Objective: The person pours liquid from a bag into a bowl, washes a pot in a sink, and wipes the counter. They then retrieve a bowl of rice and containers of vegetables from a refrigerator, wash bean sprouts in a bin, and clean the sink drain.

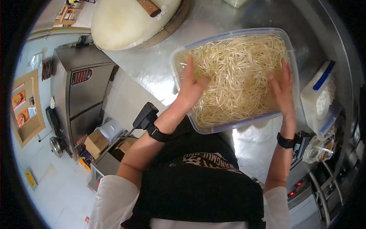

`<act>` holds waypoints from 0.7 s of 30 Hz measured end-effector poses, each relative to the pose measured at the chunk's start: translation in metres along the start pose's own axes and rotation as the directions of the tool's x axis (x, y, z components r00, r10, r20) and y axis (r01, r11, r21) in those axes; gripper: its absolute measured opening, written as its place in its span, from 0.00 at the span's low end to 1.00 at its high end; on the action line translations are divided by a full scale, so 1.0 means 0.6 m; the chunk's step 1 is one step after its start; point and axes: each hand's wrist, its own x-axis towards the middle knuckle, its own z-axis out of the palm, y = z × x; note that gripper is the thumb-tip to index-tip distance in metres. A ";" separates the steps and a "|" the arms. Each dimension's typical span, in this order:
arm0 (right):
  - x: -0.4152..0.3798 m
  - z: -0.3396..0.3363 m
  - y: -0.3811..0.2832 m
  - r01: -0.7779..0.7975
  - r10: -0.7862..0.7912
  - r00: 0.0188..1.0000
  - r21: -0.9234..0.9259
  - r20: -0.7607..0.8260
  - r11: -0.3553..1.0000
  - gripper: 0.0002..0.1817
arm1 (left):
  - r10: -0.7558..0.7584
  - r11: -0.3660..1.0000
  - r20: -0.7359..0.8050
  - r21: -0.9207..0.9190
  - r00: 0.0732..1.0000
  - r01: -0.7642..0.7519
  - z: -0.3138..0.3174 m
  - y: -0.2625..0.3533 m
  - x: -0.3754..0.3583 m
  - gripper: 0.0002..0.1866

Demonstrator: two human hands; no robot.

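Note:
A clear plastic tub [209,129] with a bluish rim stands on the steel counter in front of me. Pale bean sprouts [240,72] fill it almost to the top. My left hand [191,84] is at the tub's left side, fingers apart, its thumb over the sprouts. At the opposite side, my right hand [282,88] reaches in over the rim with fingers spread, the tips at the sprouts' edge. Neither hand has sprouts lifted in it.
A round, thick chopping block [129,24] with a wooden-handled tool [149,7] on it is at the upper left. To the right sit a blue-clipped plastic box [314,97] and a clear plastic bag [319,150]. A steel cabinet [82,89] stands left of the steel counter [143,70].

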 end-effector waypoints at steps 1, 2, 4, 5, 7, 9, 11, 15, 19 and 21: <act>0.006 0.004 -0.006 -0.013 0.014 0.999 -0.041 0.036 0.999 0.37 | -0.013 1.000 -0.008 0.012 1.000 0.013 0.004 -0.001 0.003 0.42; 0.009 0.010 -0.007 -0.024 0.030 0.997 -0.084 0.070 0.996 0.38 | -0.024 0.999 -0.015 0.023 1.000 0.025 0.008 -0.004 0.005 0.43; 0.015 0.024 -0.002 -0.049 0.058 0.994 -0.094 0.092 0.994 0.40 | -0.034 0.999 -0.004 0.009 0.999 0.035 0.015 -0.012 0.014 0.44; 0.018 0.031 0.001 -0.068 0.079 0.992 -0.109 0.103 0.992 0.41 | -0.031 1.000 0.008 -0.007 1.000 0.031 0.018 -0.015 0.018 0.44; 0.024 0.033 -0.004 -0.130 0.146 0.976 -0.099 0.165 0.987 0.42 | -0.057 0.998 0.040 -0.010 0.998 0.058 0.026 -0.014 0.025 0.42; 0.028 0.040 0.004 -0.191 0.208 0.953 -0.092 0.223 0.977 0.43 | -0.080 0.997 0.073 -0.012 0.994 0.081 0.028 -0.006 0.030 0.41; 0.026 0.051 0.018 -0.121 0.146 0.955 -0.111 0.257 0.986 0.44 | -0.188 0.982 0.157 -0.003 0.969 0.191 0.030 0.021 0.030 0.40; 0.025 0.049 0.009 -0.107 0.140 0.955 -0.135 0.260 0.985 0.43 | -0.242 0.968 0.182 0.119 0.953 0.223 0.032 0.004 0.031 0.39; 0.028 0.041 -0.006 -0.110 0.112 0.953 -0.023 0.280 0.994 0.40 | -0.096 0.988 0.197 0.137 0.976 0.069 0.045 0.027 0.020 0.41; 0.028 0.042 -0.005 -0.114 0.113 0.953 -0.012 0.282 0.993 0.39 | -0.079 0.952 0.120 0.304 0.990 0.040 0.054 0.037 0.014 0.41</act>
